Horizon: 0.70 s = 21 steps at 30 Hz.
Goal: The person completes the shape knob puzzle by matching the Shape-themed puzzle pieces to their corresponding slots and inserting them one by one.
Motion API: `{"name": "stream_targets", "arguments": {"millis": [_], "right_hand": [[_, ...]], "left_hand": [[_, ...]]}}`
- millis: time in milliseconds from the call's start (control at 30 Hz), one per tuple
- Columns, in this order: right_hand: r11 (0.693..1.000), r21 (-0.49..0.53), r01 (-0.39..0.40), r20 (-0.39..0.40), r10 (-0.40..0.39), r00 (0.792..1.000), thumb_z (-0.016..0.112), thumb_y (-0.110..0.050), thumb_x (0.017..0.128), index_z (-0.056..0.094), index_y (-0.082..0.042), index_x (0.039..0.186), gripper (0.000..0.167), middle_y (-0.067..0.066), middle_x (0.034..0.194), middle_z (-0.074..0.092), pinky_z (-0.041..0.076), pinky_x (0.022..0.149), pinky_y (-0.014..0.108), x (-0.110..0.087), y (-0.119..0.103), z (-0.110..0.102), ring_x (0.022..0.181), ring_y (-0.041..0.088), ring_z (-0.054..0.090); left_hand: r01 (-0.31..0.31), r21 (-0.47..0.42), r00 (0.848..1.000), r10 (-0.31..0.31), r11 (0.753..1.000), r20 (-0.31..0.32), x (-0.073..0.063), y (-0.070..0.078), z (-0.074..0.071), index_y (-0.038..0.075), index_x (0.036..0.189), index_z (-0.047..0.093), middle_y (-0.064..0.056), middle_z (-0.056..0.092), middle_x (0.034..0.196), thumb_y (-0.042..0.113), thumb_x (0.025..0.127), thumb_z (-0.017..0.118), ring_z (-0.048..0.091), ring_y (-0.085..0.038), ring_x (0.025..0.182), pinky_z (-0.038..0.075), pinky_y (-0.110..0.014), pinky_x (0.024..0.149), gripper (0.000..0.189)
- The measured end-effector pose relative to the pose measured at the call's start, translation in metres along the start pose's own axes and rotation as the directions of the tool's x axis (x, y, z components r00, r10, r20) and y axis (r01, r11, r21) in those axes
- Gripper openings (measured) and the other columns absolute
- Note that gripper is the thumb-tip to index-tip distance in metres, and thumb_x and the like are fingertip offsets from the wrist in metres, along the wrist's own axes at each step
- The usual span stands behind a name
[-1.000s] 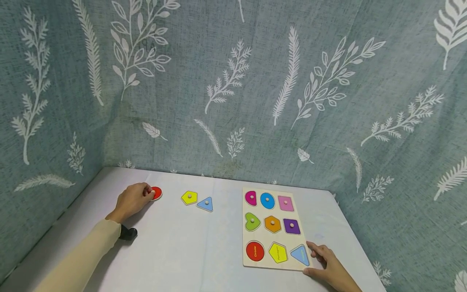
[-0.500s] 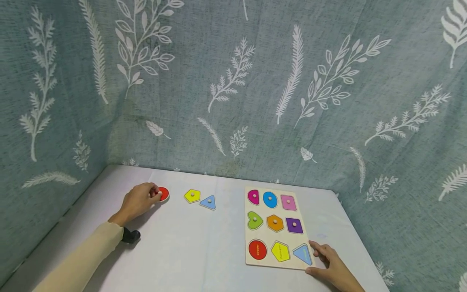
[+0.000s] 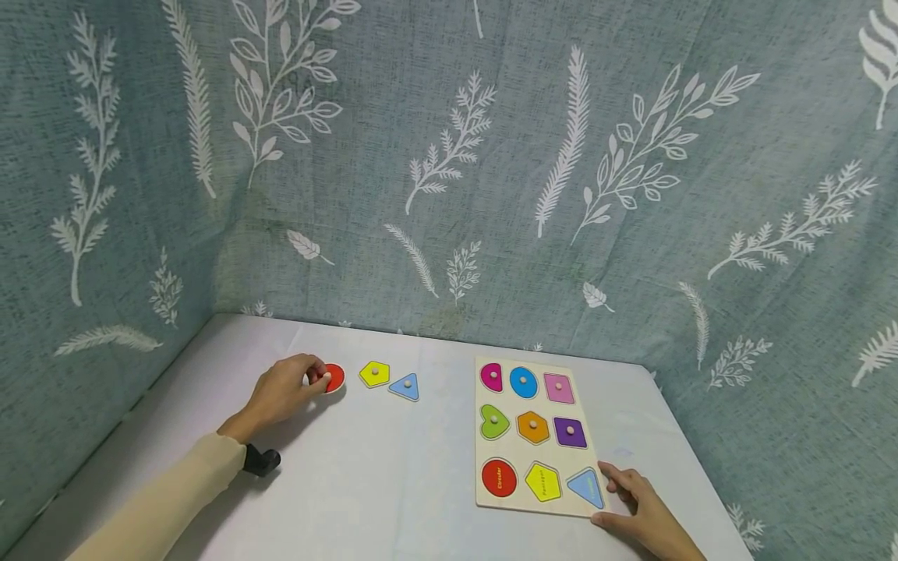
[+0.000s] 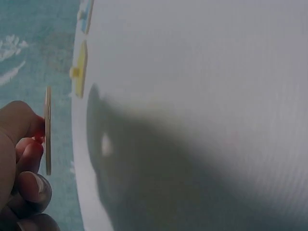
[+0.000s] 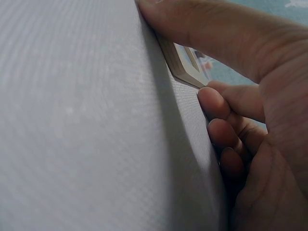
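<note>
My left hand (image 3: 284,389) pinches a round red puzzle piece (image 3: 335,377) by its knob. The left wrist view shows the piece (image 4: 48,139) edge-on, held off the table with a shadow below. To its right, a yellow pentagon piece (image 3: 375,373) and a blue triangle piece (image 3: 405,386) lie knob-up. My right hand (image 3: 641,514) holds the near right corner of the wooden puzzle board (image 3: 561,460), thumb on the front edge and index finger on the side. Several knobbed shapes fill its two far rows. The near row shows bare red circle, yellow pentagon and blue triangle recesses.
A white-covered table (image 3: 351,483) carries everything. Behind and on both sides hangs a grey-green leaf-patterned curtain (image 3: 393,140). A black strap (image 3: 261,460) sits at the left wrist, at the end of a cream sleeve (image 3: 168,499).
My left hand has moved right with the red circle, nearer the yellow pentagon. The whole head view has shifted slightly. My right hand stays at the board's corner.
</note>
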State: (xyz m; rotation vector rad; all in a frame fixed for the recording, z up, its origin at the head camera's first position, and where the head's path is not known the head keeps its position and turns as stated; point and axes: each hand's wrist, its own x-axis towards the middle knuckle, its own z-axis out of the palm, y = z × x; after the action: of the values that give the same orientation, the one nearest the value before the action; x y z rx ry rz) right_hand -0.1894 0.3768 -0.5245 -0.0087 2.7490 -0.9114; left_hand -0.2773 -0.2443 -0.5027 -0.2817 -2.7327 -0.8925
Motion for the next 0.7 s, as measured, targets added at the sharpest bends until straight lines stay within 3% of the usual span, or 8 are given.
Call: {"name": "stream_targets", "arguments": {"millis": [233,700], "right_hand": [[1.0,0.001,-0.01,-0.006,0.01,1.0,0.09,-0.043,0.077,0.047,-0.006,0.153,0.095,0.002,0.101,0.042,0.043,0.084,0.033,-0.001,-0.002,0.0,0.1,0.022,0.041],[1.0,0.008,0.001,-0.007,0.0,1.0,0.09,-0.04,0.078,0.047,-0.004,0.152,0.093,0.002,0.101,0.041,0.041,0.082,0.033,0.0,0.0,0.0,0.098,0.02,0.039]], "left_hand": [[-0.047,0.004,0.999,0.047,0.999,0.018,0.0,0.018,0.005,0.011,0.09,0.07,0.007,0.057,0.075,0.017,0.09,0.077,0.046,-0.013,0.064,0.038,-0.03,0.057,0.009],[-0.094,-0.001,0.995,0.094,0.996,0.02,0.0,0.037,0.013,0.013,0.088,0.07,0.01,0.055,0.073,0.018,0.088,0.078,0.044,-0.01,0.063,0.038,-0.028,0.057,0.01]]}}
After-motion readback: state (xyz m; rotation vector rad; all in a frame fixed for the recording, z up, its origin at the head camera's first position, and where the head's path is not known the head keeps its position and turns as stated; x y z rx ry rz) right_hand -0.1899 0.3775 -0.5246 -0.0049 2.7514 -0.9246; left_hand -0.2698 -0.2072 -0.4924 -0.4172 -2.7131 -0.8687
